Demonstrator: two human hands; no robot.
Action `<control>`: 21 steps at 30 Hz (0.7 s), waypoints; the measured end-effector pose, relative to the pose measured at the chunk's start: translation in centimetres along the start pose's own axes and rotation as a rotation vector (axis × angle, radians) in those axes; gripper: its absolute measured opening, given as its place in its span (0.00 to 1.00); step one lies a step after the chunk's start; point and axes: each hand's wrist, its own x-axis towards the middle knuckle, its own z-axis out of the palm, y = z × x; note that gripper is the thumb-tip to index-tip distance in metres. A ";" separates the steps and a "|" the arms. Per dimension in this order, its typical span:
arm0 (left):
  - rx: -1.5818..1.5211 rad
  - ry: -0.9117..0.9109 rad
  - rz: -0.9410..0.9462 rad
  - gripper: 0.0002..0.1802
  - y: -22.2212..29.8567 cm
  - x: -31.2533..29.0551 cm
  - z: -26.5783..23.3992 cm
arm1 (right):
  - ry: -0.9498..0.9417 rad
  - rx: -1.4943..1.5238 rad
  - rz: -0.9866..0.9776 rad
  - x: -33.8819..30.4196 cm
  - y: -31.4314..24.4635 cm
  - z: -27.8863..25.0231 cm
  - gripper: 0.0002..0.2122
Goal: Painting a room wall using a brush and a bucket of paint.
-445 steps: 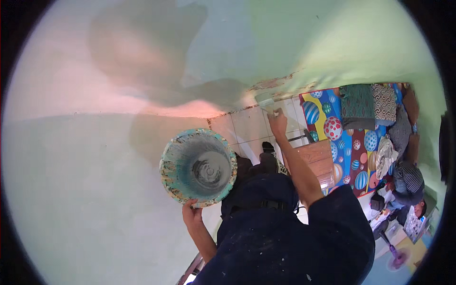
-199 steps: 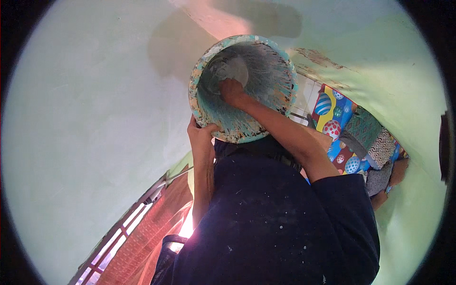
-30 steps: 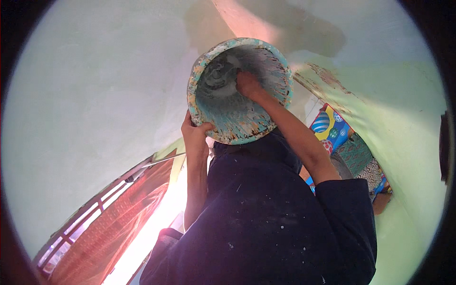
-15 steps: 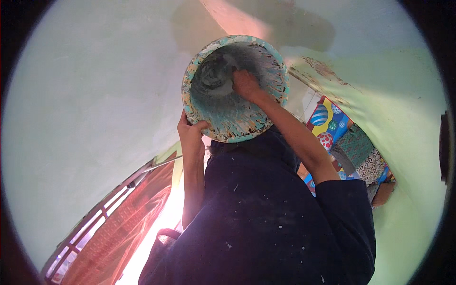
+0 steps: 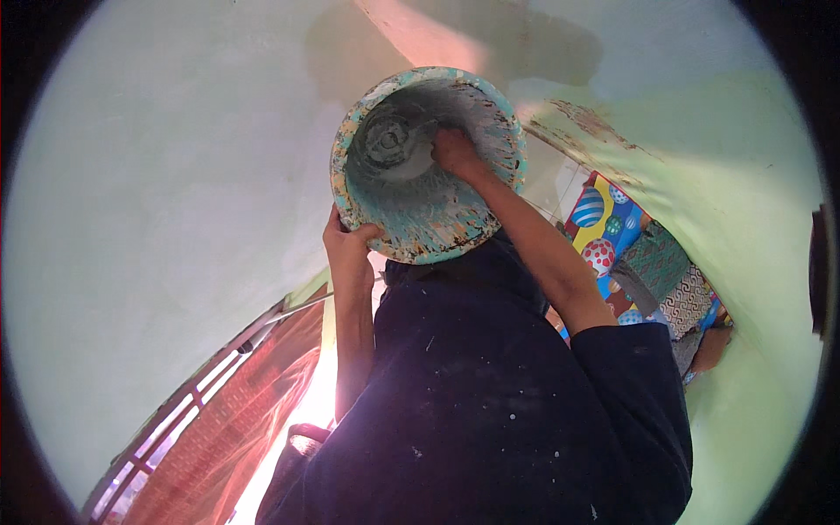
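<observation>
2 grips (image 5: pixel 352 248) (image 5: pixel 456 152), 1 paint-crusted bucket (image 5: pixel 418 227)

No legible text, label, brand mark, number or sign observed on any surface in view.
</observation>
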 end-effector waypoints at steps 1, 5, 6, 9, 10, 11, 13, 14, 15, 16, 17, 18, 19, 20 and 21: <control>0.005 0.009 -0.002 0.34 0.0 0.0 -0.1 | -0.002 0.001 0.000 -0.1 -0.4 -0.2 0.16; 0.004 0.013 -0.008 0.34 -0.2 0.0 -0.4 | -0.157 -0.018 0.008 -0.8 -1.9 -1.9 0.19; -0.009 0.005 0.002 0.33 -0.3 0.1 -0.4 | -0.210 -0.030 0.006 -1.1 -2.4 -2.4 0.19; -0.008 -0.010 0.004 0.33 -0.1 0.0 -0.3 | -0.062 0.040 0.012 -1.6 -2.8 -1.8 0.17; 0.007 -0.014 -0.001 0.33 -0.1 0.1 -0.4 | -0.061 0.040 0.012 -1.8 -3.2 -1.9 0.17; 0.007 -0.013 0.000 0.33 -0.1 0.1 -0.4 | -0.019 0.033 -0.025 -2.1 -3.6 -2.0 0.16; -0.002 -0.003 0.004 0.34 -0.2 0.1 -0.5 | 0.025 0.028 -0.063 -2.1 -4.1 -2.4 0.15; -0.001 -0.003 0.006 0.34 -0.2 0.0 -0.5 | 0.016 0.052 -0.038 -2.0 -4.3 -2.5 0.17; -0.005 0.008 0.003 0.34 -0.2 0.0 -0.5 | 0.006 0.076 -0.015 -1.9 -4.6 -2.6 0.19; -0.008 0.014 -0.001 0.34 -0.2 -0.1 -0.4 | 0.009 0.076 -0.013 -1.8 -4.2 -2.4 0.19; -0.008 0.012 -0.001 0.34 -0.2 0.0 -0.4 | -0.005 0.037 -0.021 -1.8 -3.8 -2.0 0.15; -0.004 0.007 0.007 0.34 -0.3 0.0 -0.3 | -0.019 -0.001 -0.029 -1.7 -3.4 -1.7 0.12; 0.000 0.006 0.015 0.35 -0.3 0.1 -0.4 | -0.020 -0.001 -0.030 -1.8 -3.3 -1.6 0.12; 0.000 0.007 0.015 0.35 -0.3 0.0 -0.4 | -0.036 0.016 0.017 -1.8 -3.2 -1.5 0.12; 0.016 -0.002 0.017 0.35 -0.3 0.0 -0.4 | -0.052 0.033 0.064 -1.8 -3.1 -1.4 0.12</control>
